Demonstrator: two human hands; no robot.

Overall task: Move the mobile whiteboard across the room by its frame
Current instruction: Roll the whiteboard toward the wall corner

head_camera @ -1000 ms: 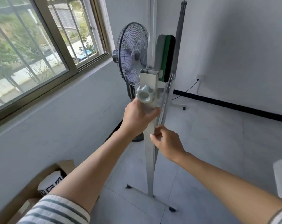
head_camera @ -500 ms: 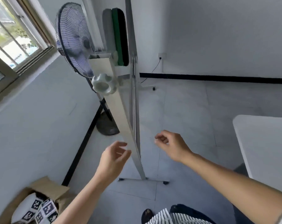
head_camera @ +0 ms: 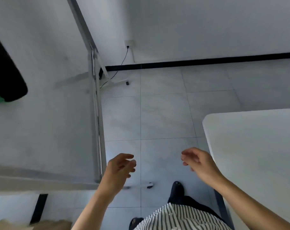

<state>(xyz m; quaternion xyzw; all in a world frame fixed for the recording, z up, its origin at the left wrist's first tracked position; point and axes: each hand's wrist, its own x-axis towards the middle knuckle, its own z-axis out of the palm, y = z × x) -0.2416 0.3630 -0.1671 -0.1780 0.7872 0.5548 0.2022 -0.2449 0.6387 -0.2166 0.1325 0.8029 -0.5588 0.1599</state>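
Now you are standing clear of the mobile whiteboard (head_camera: pixel 41 113), its frame (head_camera: pixel 96 113) just left of your left hand (head_camera: pixel 120 168), both it and your right hand (head_camera: pixel 199 161) having let go, fingers loosely spread and holding nothing, so the move looks finished.

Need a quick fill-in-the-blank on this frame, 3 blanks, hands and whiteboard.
1. Both hands, left hand and right hand, are open and hold ____.
2. The grey metal frame of the mobile whiteboard stands to the ____ of the left hand.
3. The white rounded-corner table is nearest the ____ hand.

Missing words: nothing; left; right
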